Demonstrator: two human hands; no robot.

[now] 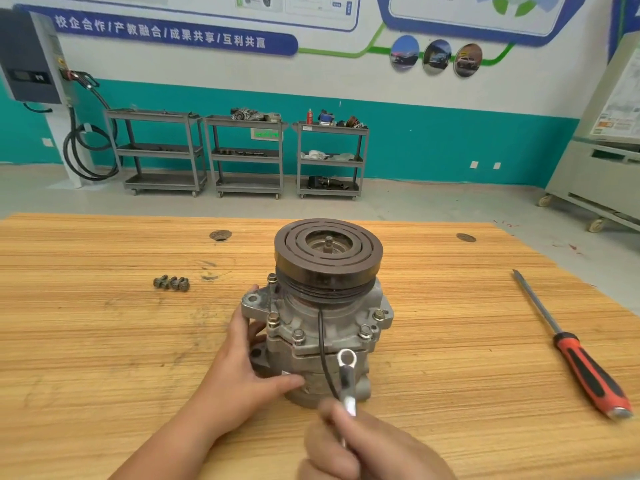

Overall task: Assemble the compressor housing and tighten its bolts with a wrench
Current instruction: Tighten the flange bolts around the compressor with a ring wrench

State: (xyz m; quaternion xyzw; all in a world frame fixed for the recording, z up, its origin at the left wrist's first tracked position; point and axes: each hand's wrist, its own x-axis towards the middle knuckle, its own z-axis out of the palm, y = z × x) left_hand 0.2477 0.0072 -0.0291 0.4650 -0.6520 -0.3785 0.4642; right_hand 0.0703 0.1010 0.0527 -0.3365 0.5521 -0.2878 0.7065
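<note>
A grey metal compressor (322,323) stands upright on the wooden table (104,341), its dark pulley (328,252) on top. Several bolts sit in its housing flange, one at the front (298,336). My left hand (249,368) holds the compressor's left side, thumb across the lower body. My right hand (363,445) grips a silver ring wrench (347,379), whose ring end hangs in front of the housing, just below the flange and off the bolts. A black wire (322,348) runs down the housing front.
A few loose bolts (172,283) lie on the table to the left. A long screwdriver with a red and black handle (575,348) lies at the right. Grey tool carts (242,154) stand by the far wall, beyond the table's back edge.
</note>
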